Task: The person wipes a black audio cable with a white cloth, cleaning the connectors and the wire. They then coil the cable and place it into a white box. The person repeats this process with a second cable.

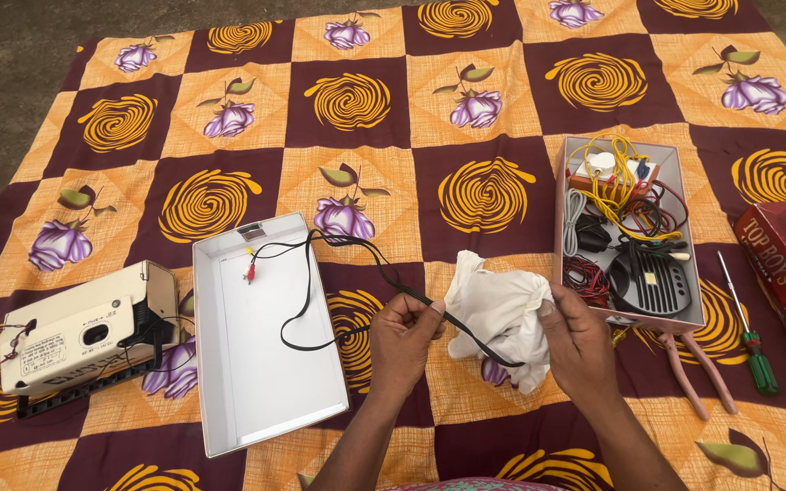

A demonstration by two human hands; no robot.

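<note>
On the patterned cloth (502, 118), a cream device (84, 332) lies far left beside a white tray (229, 382). A black cable (338, 273) runs from the tray to the left hand (402, 336), pinched between its fingers. The right hand (579, 345) grips a white rag (498, 314) around the cable, near a box of wires (675, 182), pliers (698, 368) and a screwdriver (752, 345).

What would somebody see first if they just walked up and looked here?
Probably the two hands in the middle: the left hand pinches a black cable while the right hand holds a white cloth around it. Next, the box of tangled wires at right, on the bright flowered blanket.
</note>
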